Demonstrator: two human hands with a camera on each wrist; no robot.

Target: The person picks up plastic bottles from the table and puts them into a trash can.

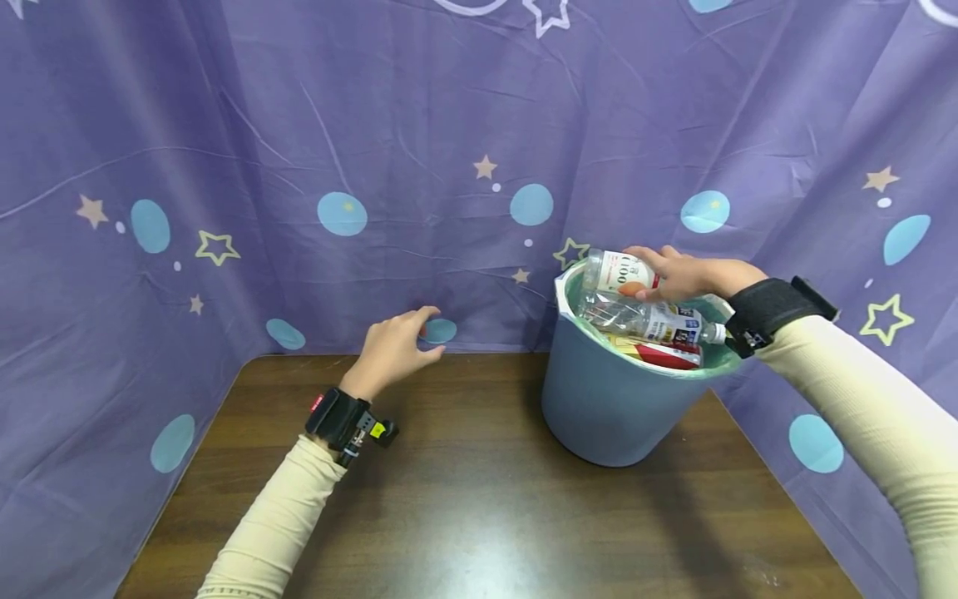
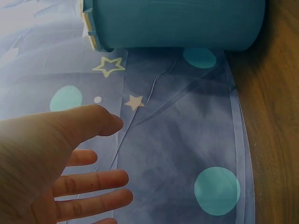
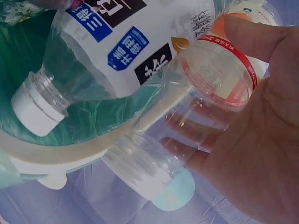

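Observation:
At the bin's mouth, my right hand (image 1: 684,276) grips a clear plastic bottle (image 1: 617,270) with a white label and an orange picture. In the right wrist view, the thumb lies on one side of this bottle (image 3: 154,126) and the fingers show through it from behind. Just below it, another clear bottle (image 1: 614,312) with a white and blue label and white cap lies in the blue-grey bin (image 1: 609,408). My left hand (image 1: 392,348) hovers over the table's far side, holding nothing; its thumb and fingers are spread apart in the left wrist view (image 2: 88,158).
A green plastic liner (image 1: 722,363) covers the bin's inside and rim. Under the bottles lies a red and yellow item (image 1: 666,354). The bin stands at the right of a brown wooden table (image 1: 464,466), with a purple patterned curtain (image 1: 427,108) behind.

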